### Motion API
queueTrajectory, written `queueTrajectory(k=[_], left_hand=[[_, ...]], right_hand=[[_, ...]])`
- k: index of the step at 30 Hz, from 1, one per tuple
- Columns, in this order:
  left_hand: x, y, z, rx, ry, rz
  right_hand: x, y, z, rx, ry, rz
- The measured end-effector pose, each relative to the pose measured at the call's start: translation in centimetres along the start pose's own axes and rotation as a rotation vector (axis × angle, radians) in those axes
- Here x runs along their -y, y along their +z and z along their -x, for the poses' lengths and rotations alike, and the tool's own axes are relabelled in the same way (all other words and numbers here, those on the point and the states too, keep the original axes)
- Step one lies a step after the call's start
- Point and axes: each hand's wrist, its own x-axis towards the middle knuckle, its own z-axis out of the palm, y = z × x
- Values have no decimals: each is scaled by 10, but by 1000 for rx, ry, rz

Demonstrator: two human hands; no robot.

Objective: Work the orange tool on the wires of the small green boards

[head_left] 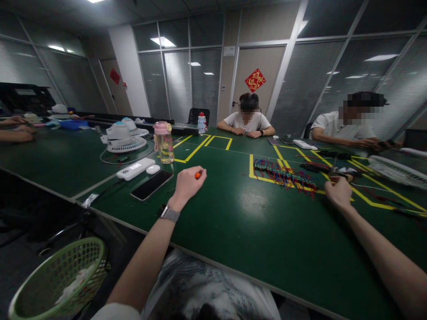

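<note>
My left hand (188,181) rests on the green table (233,231), fingers curled round a small tool with an orange tip (198,175). A grey watch strap is on that wrist. My right hand (337,191) is closed at the right, beside a small brown and black part (343,177) that it touches or holds; I cannot make out which. Just left of it lies a row of green terminal blocks with red and blue wires (283,174), inside a yellow taped rectangle.
A black phone (151,185), a white power bank (135,169), a pink-lidded bottle (163,142) and two white fans (125,137) sit at the left. Two people sit across the table. A green basket (56,280) stands on the floor, lower left.
</note>
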Motion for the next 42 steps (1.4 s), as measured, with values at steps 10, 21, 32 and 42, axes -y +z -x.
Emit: queueTrajectory(k=[10, 21, 32, 42], left_hand=[[1, 0, 1, -37, 7, -8], [0, -1, 1, -17, -8, -12], [0, 0, 1, -1, -5, 13], [-1, 1, 1, -10, -6, -31]], right_hand=[[158, 41, 16, 349, -588, -84], [207, 67, 21, 554, -448, 150], [191, 45, 39, 491, -754, -24], [213, 33, 68, 317, -601, 78]])
